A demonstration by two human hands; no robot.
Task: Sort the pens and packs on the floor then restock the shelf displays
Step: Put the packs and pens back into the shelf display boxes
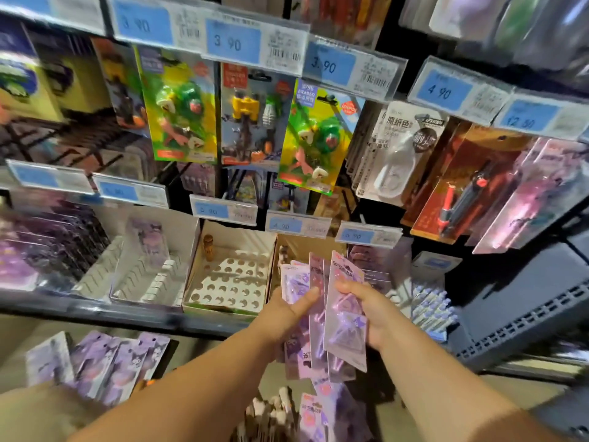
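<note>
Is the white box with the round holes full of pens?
No, nearly every hole in the white box is empty; only one brown pen-like thing stands at its back left corner.

A dark shelf unit (95,309) fills the view from 9 to 3 o'clock, its rails carrying blue price labels (232,43) marked 3.90 and 4.90. At 4 o'clock a grey perforated panel (526,320) juts out. Beige floor (19,333) shows at 8 o'clock. Lighting is dim.

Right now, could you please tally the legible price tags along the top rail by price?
3.90 price tags: 3
4.90 price tag: 1
12.50 price tag: 1
Total: 5
The far-left tag is unreadable.
</note>
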